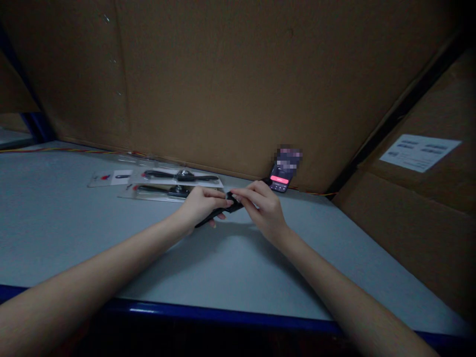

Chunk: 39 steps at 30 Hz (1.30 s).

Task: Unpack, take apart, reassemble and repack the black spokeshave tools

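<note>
My left hand (204, 202) is closed around a black spokeshave (234, 204), held at a slant above the table. One dark handle juts out below the left fingers, and its wider middle shows between my hands. With thumb and fingertips pinched together, my right hand (263, 206) touches that middle part; any small piece between these fingertips is too hidden to make out. Behind my hands lie two more black spokeshaves in clear packs, the rear one (182, 175) in full view and the front one (159, 190) partly covered by my left hand.
A lit phone (284, 171) leans against the cardboard wall (223, 89) at the back. Further clear packaging with a white card (122, 177) lies at left. Thin red and yellow wires (67, 148) run along the back. The grey table (230, 272) has a blue front edge.
</note>
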Available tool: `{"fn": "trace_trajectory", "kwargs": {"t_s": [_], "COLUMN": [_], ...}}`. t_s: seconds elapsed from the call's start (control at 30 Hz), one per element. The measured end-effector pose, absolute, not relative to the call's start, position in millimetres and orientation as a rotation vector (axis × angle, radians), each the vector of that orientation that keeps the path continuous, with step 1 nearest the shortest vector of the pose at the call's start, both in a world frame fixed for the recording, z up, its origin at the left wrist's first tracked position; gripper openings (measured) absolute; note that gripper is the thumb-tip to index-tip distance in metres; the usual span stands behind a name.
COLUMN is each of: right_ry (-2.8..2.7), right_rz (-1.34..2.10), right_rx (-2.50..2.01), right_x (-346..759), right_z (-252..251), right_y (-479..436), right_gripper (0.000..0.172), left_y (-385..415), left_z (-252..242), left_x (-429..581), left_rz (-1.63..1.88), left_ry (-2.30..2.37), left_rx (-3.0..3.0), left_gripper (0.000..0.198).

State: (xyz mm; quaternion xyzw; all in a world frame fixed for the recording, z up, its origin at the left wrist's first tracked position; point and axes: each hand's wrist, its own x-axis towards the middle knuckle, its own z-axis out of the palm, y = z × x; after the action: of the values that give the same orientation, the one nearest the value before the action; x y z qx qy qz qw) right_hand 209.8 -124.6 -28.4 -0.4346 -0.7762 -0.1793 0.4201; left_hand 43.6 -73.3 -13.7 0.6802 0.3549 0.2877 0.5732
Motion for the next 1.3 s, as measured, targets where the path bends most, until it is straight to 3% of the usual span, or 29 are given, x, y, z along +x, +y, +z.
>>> {"fn": "trace_trajectory", "kwargs": {"t_s": [0.43, 0.8, 1.3], "right_ry": [-1.844, -1.882, -2.011], "right_rz": [-0.631, -1.044, -1.070], "right_rx": [-1.138, -1.430, -1.565], "right_x": [212.3, 197.3, 195.4], "right_z": [-29.8, -25.7, -22.3], "right_y": [-123.8, -128.7, -128.1], "right_gripper": [0.008, 0.020, 0.024], "left_y": [-73.9, -79.6, -76.2], "left_z": [-13.5, -7.3, -8.2], "left_x": [44.8, 46.1, 45.8], "left_rz": [0.635, 0.635, 0.657], "left_ry": [0.831, 0.842, 0.866], "left_rx": [1.637, 1.588, 1.588], "left_gripper": [0.021, 0.018, 0.026]}}
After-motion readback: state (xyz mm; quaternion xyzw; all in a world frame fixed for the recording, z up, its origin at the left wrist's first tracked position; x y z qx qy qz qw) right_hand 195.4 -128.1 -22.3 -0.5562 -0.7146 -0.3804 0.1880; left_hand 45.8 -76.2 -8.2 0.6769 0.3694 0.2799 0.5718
